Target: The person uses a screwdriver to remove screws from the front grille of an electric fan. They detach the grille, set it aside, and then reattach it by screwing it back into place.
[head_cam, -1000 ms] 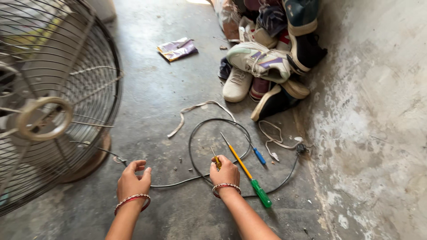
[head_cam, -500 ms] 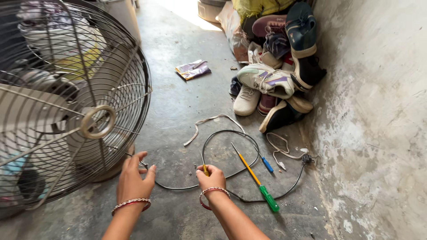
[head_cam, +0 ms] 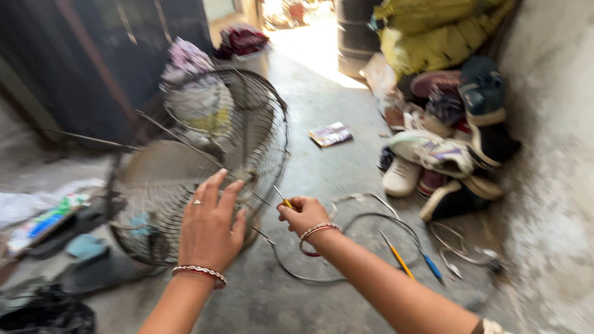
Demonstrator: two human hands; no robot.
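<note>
Steadying the fan grille [head_cam: 247,130] with spread fingers, the left hand [head_cam: 209,230] braces it; the right hand [head_cam: 303,216] pinches a thin yellow tool [head_cam: 283,197] near it.

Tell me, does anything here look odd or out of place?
Yes. The fan stands on the bare floor with its wire guard tipped askew, the left hand against it. A black cable and loose screwdrivers lie strewn nearby, and shoes are heaped against the wall.

The wire fan guard [head_cam: 204,173] is round, grey and blurred, tilted up from the concrete floor [head_cam: 322,167] toward its left side; the slim yellow-tipped tool [head_cam: 283,198] points up-left beside the guard's right rim.
</note>
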